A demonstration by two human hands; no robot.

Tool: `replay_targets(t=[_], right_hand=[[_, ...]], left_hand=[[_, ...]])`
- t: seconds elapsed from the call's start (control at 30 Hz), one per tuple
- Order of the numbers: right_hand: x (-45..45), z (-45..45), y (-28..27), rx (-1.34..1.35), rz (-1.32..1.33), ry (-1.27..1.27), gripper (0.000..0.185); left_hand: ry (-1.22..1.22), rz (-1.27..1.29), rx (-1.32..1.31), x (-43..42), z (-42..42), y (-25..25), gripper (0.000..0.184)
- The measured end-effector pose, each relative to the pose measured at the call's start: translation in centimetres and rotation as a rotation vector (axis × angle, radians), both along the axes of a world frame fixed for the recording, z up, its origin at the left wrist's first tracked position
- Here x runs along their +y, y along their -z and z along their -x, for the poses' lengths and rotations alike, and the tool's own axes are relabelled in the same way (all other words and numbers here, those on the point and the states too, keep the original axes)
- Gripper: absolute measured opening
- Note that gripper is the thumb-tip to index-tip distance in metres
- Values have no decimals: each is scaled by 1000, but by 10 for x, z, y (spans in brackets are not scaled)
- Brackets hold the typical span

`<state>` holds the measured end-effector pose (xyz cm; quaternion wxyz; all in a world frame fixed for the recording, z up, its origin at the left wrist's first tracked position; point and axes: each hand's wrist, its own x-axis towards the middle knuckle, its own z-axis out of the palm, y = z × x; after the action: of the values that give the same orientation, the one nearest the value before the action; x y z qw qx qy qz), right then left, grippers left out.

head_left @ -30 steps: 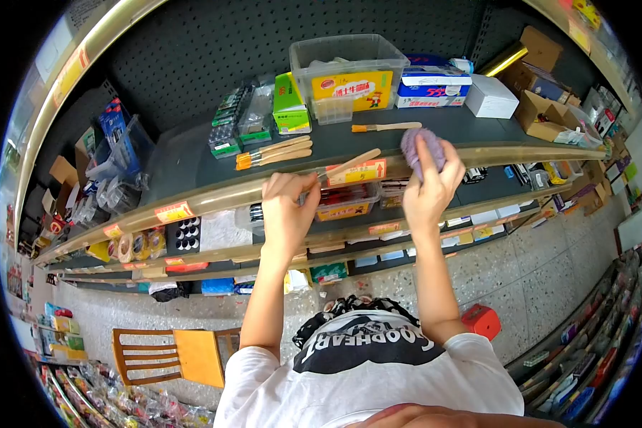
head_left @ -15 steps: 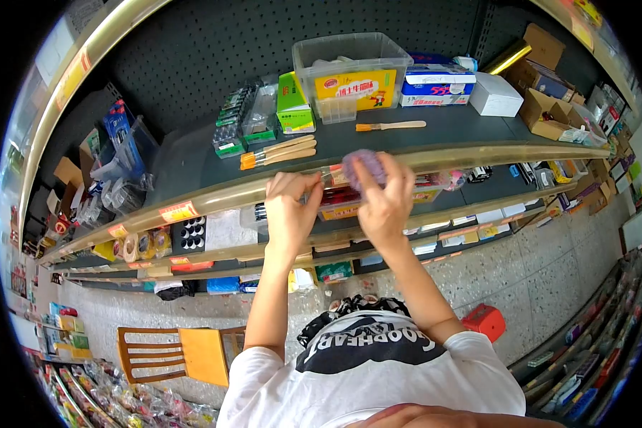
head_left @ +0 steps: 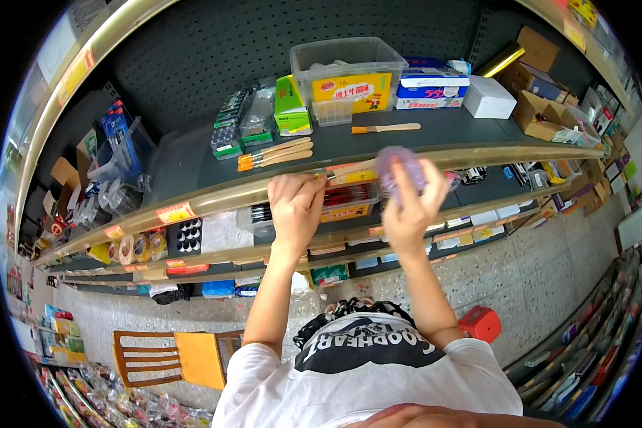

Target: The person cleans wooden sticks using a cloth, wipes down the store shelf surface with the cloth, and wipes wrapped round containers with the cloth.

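My right hand (head_left: 412, 214) is closed on a purple cleaning cloth (head_left: 396, 175), bunched and blurred, against the shelf's front edge strip (head_left: 471, 155). My left hand (head_left: 294, 207) is curled with its fingers and thumb at the same strip, a little to the left. Between the hands, a label on the strip shows. Just behind on the shelf lie several paintbrushes (head_left: 274, 155) with orange bristles and wooden handles, and a single paintbrush (head_left: 386, 128) lies farther right.
On the shelf stand a clear plastic bin (head_left: 346, 71), a green box (head_left: 290, 107), blue-and-white boxes (head_left: 431, 89) and a white box (head_left: 489, 97). Lower shelves hold tape rolls (head_left: 141, 247) and more goods. A wooden chair (head_left: 200, 360) and a red stool (head_left: 481, 324) stand on the floor.
My right hand has moved to the right along the shelf edge with the purple cloth, uncovering more of the strip. My left hand stays at nearly the same place.
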<state>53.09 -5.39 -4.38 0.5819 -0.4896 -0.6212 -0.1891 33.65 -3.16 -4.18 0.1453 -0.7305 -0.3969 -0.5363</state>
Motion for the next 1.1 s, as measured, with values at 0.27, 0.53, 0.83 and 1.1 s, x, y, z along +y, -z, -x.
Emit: replay_targets(t=[0.27, 0.53, 0.83, 1.1], right_hand=[[12, 53, 14, -136, 55, -154, 47], [16, 13, 16, -127, 80, -60, 58], [21, -51, 17, -12, 115, 150, 60], [41, -52, -13, 98, 73, -30, 53]], left_hand=[[6, -21, 80, 2, 8, 4, 21], [51, -45, 42, 4, 6, 1, 17], [11, -26, 17, 1, 8, -1, 14], [-193, 43, 40, 4, 50, -44, 8]])
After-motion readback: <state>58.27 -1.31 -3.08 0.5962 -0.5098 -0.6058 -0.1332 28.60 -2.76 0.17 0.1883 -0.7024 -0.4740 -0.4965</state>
